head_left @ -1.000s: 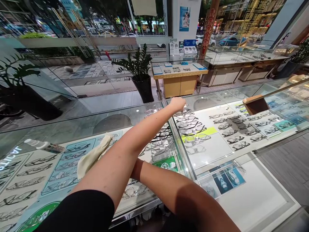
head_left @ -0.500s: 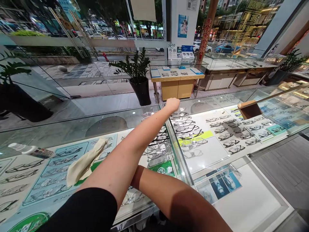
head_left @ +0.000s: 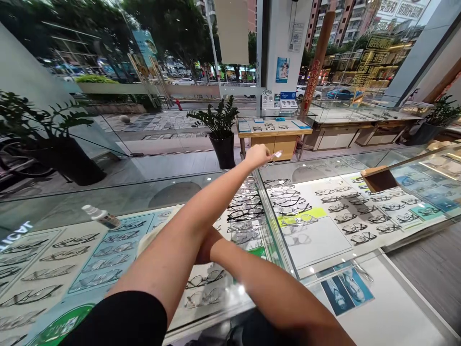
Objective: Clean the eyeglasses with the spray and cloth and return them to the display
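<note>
My left arm reaches forward across the glass display counter (head_left: pixel 279 230). At its end, my left hand (head_left: pixel 257 156) is closed with a small clear and white piece (head_left: pixel 277 154) sticking out from the fingertips; its kind is too small to tell. Beneath the left forearm crosses my right arm, and only the wrist side of my right hand (head_left: pixel 206 250) shows; its fingers are hidden. A cream cloth (head_left: pixel 148 236) lies on the glass, partly covered by the left forearm. Left of it stands a white spray bottle (head_left: pixel 103 217). Rows of eyeglasses (head_left: pixel 245 211) sit under the glass.
More eyeglasses (head_left: pixel 355 226) fill the right-hand case, with a brown wooden stand (head_left: pixel 380 179) above them. Beyond the counter are a potted plant (head_left: pixel 222 149) and a small wooden display table (head_left: pixel 275 127). A white surface (head_left: pixel 392 307) borders the counter at lower right.
The view has tilted up and shifted left. A small clear and white piece now shows at my left fingertips. My left forearm covers more of the cloth.
</note>
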A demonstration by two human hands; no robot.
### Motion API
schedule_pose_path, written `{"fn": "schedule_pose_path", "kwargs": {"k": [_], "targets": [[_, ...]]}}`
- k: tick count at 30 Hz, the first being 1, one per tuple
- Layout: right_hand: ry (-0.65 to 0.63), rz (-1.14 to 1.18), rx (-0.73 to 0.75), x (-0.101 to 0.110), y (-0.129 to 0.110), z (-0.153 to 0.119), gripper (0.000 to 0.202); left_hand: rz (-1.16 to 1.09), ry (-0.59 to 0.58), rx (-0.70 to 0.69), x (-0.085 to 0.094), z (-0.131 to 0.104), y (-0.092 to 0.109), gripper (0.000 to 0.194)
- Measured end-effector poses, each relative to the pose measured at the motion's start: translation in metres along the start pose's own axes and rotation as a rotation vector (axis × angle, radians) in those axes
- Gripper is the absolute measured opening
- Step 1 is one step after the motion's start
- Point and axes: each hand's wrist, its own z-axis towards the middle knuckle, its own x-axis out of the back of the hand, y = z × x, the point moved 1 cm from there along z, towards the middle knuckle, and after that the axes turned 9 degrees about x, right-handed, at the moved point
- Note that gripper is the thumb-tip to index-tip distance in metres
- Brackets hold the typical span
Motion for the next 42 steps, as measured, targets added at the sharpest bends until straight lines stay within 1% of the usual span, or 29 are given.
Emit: {"fn": "schedule_pose_path", "kwargs": {"k": [1, 2, 3, 4, 6, 7, 9, 11, 13, 14, 16, 18, 20, 21, 23, 24, 27, 30, 33, 37, 40, 42], "targets": [[0.014, 0.067, 0.010, -0.001, -0.001, 0.000, 0.027, -0.106, 0.023, 0.000, 0.011, -0.009, -0.010, 0.023], [0.048, 0.121, -0.022, 0.000, -0.001, -0.001, 0.028, -0.225, 0.041, -0.005, 0.022, -0.020, -0.022, 0.023], [0.057, 0.172, -0.037, 0.001, -0.002, -0.003, 0.035, -0.345, 0.056, -0.014, 0.033, -0.034, -0.036, 0.024], [0.064, 0.278, -0.093, 0.003, -0.003, -0.006, 0.041, -0.459, 0.068, -0.023, 0.042, -0.049, -0.050, 0.024], [0.137, 0.436, -0.139, 0.009, -0.008, -0.013, 0.051, -0.665, 0.110, 0.003, 0.059, -0.086, -0.081, 0.023], [0.165, 0.490, -0.135, 0.013, -0.011, -0.016, 0.053, -0.736, 0.124, 0.027, 0.065, -0.106, -0.097, 0.024], [0.222, 0.561, -0.123, 0.021, -0.017, -0.022, 0.057, -0.853, 0.147, 0.102, 0.072, -0.149, -0.128, 0.024], [0.300, 0.627, -0.110, 0.028, -0.020, -0.028, 0.058, -0.947, 0.161, 0.174, 0.072, -0.191, -0.156, 0.024], [0.385, 0.697, -0.131, 0.031, -0.018, -0.033, 0.061, -1.015, 0.185, 0.234, 0.065, -0.229, -0.179, 0.023], [0.455, 0.727, -0.144, 0.031, -0.015, -0.035, 0.061, -1.051, 0.204, 0.270, 0.059, -0.245, -0.189, 0.023], [0.605, 0.789, -0.173, 0.028, -0.004, -0.039, 0.061, -1.079, 0.247, 0.293, 0.047, -0.271, -0.204, 0.024], [0.802, 0.806, -0.257, 0.023, 0.008, -0.040, 0.060, -1.163, 0.275, 0.293, 0.036, -0.289, -0.213, 0.027], [0.947, 0.758, -0.377, 0.016, 0.019, -0.039, 0.055, -1.209, 0.271, 0.287, 0.027, -0.298, -0.216, 0.030], [0.964, 0.754, -0.412, 0.013, 0.023, -0.037, 0.049, -1.233, 0.265, 0.277, 0.024, -0.301, -0.216, 0.031], [0.971, 0.791, -0.443, 0.006, 0.026, -0.033, 0.036, -1.256, 0.243, 0.245, 0.020, -0.304, -0.213, 0.032], [0.963, 0.820, -0.439, 0.004, 0.025, -0.031, 0.034, -1.254, 0.231, 0.224, 0.019, -0.305, -0.211, 0.032], [0.955, 0.925, -0.402, 0.000, 0.022, -0.027, 0.038, -1.235, 0.191, 0.170, 0.017, -0.307, -0.205, 0.034], [0.956, 1.013, -0.388, -0.001, 0.020, -0.025, 0.041, -1.252, 0.152, 0.144, 0.016, -0.309, -0.203, 0.035], [0.957, 1.054, -0.394, -0.001, 0.022, -0.025, 0.042, -1.249, 0.116, 0.147, 0.017, -0.311, -0.202, 0.035], [0.949, 1.078, -0.366, -0.004, 0.027, -0.025, 0.038, -1.250, 0.077, 0.151, 0.018, -0.311, -0.201, 0.036], [0.972, 1.078, -0.358, -0.004, 0.030, -0.026, 0.033, -1.282, 0.077, 0.170, 0.019, -0.310, -0.202, 0.036], [0.985, 1.069, -0.389, -0.003, 0.032, -0.027, 0.032, -1.311, 0.095, 0.196, 0.020, -0.309, -0.205, 0.037]]}}
